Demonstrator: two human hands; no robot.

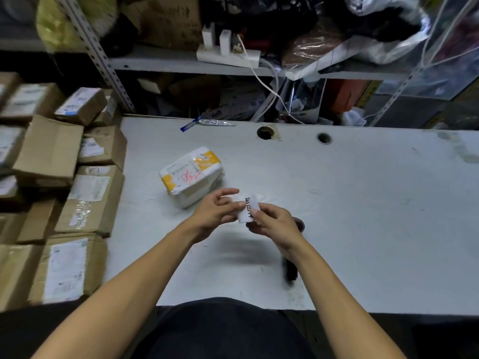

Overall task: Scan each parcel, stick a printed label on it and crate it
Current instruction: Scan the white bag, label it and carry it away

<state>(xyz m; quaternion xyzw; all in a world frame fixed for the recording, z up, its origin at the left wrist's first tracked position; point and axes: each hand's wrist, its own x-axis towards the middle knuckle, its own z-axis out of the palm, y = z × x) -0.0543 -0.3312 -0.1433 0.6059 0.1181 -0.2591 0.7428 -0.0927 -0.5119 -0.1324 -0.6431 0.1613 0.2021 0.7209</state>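
We hold the printed label (247, 209) pinched between left hand (216, 212) and right hand (274, 224), both grips grasping it above the bench (363, 203). The parcel (191, 174) lies just beyond. Risk: the adhesive may fold onto itself, or the label lands crooked over the barcode.

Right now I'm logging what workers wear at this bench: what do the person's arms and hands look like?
Both forearms are bare: no sleeves reach them. The left hand and right hand wear no gloves, and no rings, watch or wristband show. A dark garment covers the torso.
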